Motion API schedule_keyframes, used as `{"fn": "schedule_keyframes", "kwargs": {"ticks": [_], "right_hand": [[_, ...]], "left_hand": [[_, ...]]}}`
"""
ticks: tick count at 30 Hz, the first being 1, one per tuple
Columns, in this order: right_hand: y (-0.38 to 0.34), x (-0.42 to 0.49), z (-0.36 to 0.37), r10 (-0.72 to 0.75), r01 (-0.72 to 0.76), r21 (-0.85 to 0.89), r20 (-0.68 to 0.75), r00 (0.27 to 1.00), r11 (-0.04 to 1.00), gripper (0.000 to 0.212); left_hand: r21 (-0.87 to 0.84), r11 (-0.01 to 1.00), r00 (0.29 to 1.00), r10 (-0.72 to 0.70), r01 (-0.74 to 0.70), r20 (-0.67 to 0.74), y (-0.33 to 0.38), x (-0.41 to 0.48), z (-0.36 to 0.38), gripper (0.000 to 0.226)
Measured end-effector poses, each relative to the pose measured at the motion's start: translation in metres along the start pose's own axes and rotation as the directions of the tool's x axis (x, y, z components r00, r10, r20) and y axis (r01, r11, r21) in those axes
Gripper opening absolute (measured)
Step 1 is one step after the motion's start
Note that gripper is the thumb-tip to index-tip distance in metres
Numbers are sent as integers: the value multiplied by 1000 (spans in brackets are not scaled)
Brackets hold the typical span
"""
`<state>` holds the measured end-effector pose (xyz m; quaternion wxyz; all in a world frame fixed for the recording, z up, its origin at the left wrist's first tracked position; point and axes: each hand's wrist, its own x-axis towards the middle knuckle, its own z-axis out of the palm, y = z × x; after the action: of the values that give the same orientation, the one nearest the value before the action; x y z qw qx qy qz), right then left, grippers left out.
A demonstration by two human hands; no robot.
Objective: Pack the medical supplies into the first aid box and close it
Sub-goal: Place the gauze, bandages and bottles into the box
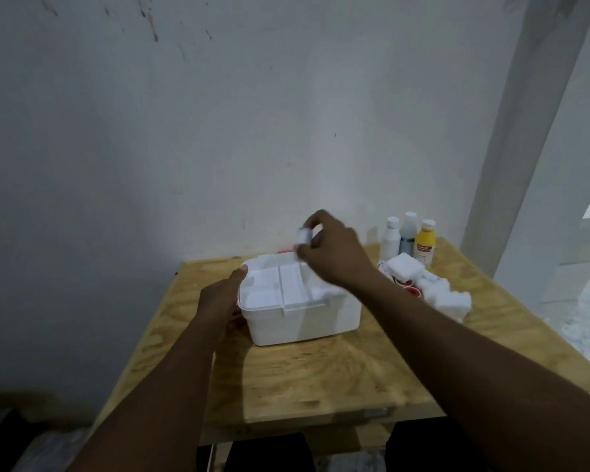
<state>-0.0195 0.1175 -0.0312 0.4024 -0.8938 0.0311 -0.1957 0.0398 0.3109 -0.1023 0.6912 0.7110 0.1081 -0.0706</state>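
The white first aid box [304,321] stands open on the wooden table [321,369], its inner tray with dividers showing. My left hand [218,298] rests against the box's left side. My right hand [334,253] hovers over the back of the box, pinching a small white roll [304,235] between fingers and thumb. To the right of the box lie white gauze packs [443,294], a white square packet [404,265] and small red-lidded items [411,287]. Three bottles [407,238] stand behind them: white, grey and yellow.
The table stands against a white wall [218,131], with a white post [525,148] at its right rear corner. The table's front edge [321,420] is close to my body. Dark floor lies to the lower left.
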Motion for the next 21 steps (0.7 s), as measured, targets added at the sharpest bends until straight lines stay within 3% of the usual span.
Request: {"fn": "schedule_keyframes", "kwargs": {"ticks": [4,9,17,19,21], "right_hand": [[0,-12,32,-27,44,-164,102,994,985,29],[5,-15,42,-56,81,-338,85,995,938,35],[4,-7,26,114,43,-410,351,929,911,39],[7,-5,18,93,28,-354,321,943,935,43],[13,-1,3,27,18,-244,178,984,970,34]], "left_hand": [[5,1000,1000,20,-20,-2,0,0,1,30],[17,999,1000,31,-31,-2,1,-4,2,29],[48,998,999,28,-27,-17,5,-8,3,30],[72,997,999,32,-31,-8,5,-8,1,34],[121,991,998,59,-58,-4,5,-6,-1,40]]}}
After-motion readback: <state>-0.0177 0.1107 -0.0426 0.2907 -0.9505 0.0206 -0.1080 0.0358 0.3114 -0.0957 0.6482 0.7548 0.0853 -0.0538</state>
